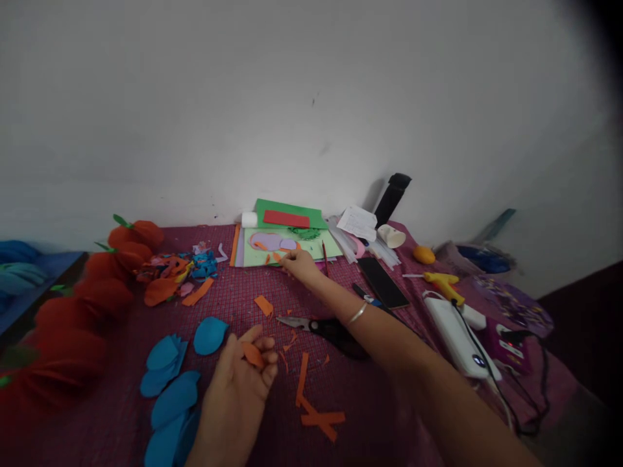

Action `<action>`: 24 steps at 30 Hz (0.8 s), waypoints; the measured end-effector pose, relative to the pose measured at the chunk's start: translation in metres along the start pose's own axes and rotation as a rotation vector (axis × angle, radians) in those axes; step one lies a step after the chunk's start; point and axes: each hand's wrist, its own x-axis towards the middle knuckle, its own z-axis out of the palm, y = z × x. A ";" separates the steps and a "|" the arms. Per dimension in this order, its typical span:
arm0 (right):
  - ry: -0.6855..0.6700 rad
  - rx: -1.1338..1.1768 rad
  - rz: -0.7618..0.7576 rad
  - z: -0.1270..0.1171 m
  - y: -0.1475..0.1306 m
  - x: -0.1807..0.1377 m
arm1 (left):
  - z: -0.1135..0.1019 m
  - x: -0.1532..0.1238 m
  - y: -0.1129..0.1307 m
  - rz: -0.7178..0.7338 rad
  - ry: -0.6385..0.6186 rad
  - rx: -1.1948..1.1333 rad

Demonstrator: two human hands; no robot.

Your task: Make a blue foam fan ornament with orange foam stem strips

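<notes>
Orange paper piece [252,355] lies inside the left hand [247,377], which loosely grasps it.

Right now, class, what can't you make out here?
In the head view:
Right hand: too small to tell whether its fingertips hold anything.
Scissors: partly hidden behind the right forearm.
Orange piece: underside hidden by the left hand.
White paper: writing too small.
Blue shape: cut off by left edge.

no writing is legible, even on the white paper [359,222].
</notes>
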 end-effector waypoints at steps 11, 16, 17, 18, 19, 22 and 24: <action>-0.153 -0.006 -0.107 -0.007 -0.006 -0.066 | 0.004 0.003 0.000 -0.057 -0.073 -0.043; -0.341 0.024 -0.299 -0.007 0.002 -0.147 | 0.001 0.007 -0.011 -0.099 -0.224 -0.015; -0.341 -0.006 -0.313 -0.007 0.004 -0.155 | 0.000 0.008 -0.014 -0.113 -0.235 0.006; -0.340 -0.045 -0.322 -0.006 0.006 -0.160 | -0.001 0.009 -0.016 -0.124 -0.243 0.032; -0.339 -0.092 -0.327 -0.006 0.008 -0.163 | -0.002 0.009 -0.018 -0.131 -0.253 0.061; -0.330 -0.244 -0.324 -0.004 0.013 -0.164 | -0.001 0.010 -0.023 -0.138 -0.312 0.144; -0.296 -0.332 -0.329 -0.004 0.014 -0.162 | 0.001 0.009 -0.026 -0.145 -0.346 0.185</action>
